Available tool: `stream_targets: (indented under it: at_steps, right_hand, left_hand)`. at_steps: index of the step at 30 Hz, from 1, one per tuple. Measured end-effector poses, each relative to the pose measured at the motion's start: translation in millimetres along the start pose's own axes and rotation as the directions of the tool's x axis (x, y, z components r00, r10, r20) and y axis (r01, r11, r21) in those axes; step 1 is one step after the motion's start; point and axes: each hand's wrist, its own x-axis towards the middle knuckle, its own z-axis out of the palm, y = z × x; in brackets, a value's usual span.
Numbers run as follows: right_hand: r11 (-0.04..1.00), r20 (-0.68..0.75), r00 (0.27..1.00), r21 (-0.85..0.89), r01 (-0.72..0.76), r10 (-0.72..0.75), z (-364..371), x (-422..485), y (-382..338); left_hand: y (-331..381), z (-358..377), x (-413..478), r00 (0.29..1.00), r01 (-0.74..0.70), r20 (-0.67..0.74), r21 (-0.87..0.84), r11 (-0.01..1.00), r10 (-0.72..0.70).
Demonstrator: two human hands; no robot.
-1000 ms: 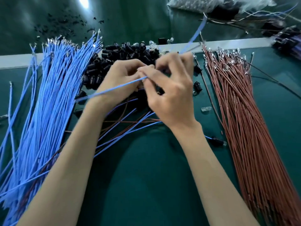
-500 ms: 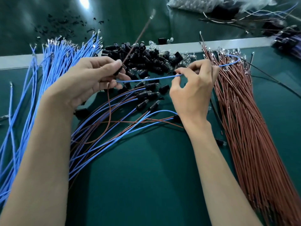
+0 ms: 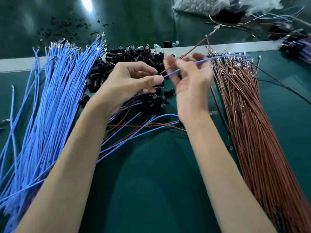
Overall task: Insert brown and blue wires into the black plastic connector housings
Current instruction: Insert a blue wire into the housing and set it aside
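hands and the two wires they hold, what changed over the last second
A second ago both hands worked close together on the blue wire; they then drew apart, and now the left hand has moved right, back beside the right hand. The brown wire has swung to point up and right. The right hand's pinch looks loosened, though blurred. The blue bundle, brown bundle and housing pile lie unmoved.

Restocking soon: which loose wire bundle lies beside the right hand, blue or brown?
The brown bundle, fanned out just right of the right hand; the blue bundle lies far left.
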Motion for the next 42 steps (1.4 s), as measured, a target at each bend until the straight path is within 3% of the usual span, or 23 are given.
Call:
stream_targets:
  at_steps: [1,2,4,6,8,10,13,15,22,31,36,42]
  right_hand:
    - [0.976,0.059,0.998,-0.217,0.012,0.001,1.4,-0.4,3.7]
    - [0.888,0.107,0.994,-0.456,0.061,-0.014,2.2,-0.1,7.0]
    - [0.588,0.196,0.978,-0.783,0.201,-0.073,3.2,2.3,10.4]
    - [0.367,0.260,0.955,-0.882,0.295,-0.141,0.8,6.5,12.7]
    - [0.315,0.253,0.949,-0.900,0.302,-0.186,-2.9,9.8,12.9]
    - [0.417,0.203,0.963,-0.871,0.260,-0.175,-8.2,11.0,12.9]
    - [0.675,0.197,0.974,-0.704,0.219,-0.111,-16.3,9.9,13.0]
    - [0.736,0.237,0.967,-0.637,0.229,-0.096,-19.7,9.4,13.2]
    - [0.711,0.243,0.942,-0.620,0.333,-0.230,-21.4,10.0,9.0]
    - [0.606,0.273,0.951,-0.736,0.303,-0.143,-27.9,10.8,8.2]
    - [0.625,0.294,0.952,-0.729,0.281,-0.085,-25.6,9.1,7.0]
    - [0.669,0.238,0.967,-0.704,0.237,-0.092,-24.3,9.6,5.8]
  left_hand:
    - [-0.1,1.3,0.1,1.000,-0.010,-0.007,-0.017,1.000,0.009]
    - [-0.1,1.8,0.2,1.000,-0.022,-0.016,-0.032,0.999,0.022]
    - [-0.4,0.9,0.6,0.998,-0.037,-0.050,-0.055,0.998,0.034]
    - [-0.7,-2.9,2.0,0.995,-0.030,-0.101,-0.044,0.999,0.026]
    - [-1.9,-8.8,3.5,0.988,-0.038,-0.149,0.011,0.999,0.039]
    - [-3.7,-14.0,4.9,0.981,-0.057,-0.184,0.069,0.996,0.069]
    - [-6.5,-17.4,5.4,0.975,-0.082,-0.197,0.128,0.988,0.106]
    - [-7.2,-18.1,4.8,0.977,-0.094,-0.173,0.167,0.981,0.123]
    - [-7.2,-20.8,3.5,0.980,-0.113,-0.132,0.266,0.957,0.152]
    - [-7.0,-15.1,3.9,0.977,-0.112,-0.128,0.359,0.927,0.168]
    - [-9.2,-12.6,4.7,0.973,-0.138,-0.098,0.483,0.865,0.210]
    - [-7.5,-10.7,4.3,0.968,-0.177,-0.066,0.504,0.846,0.242]
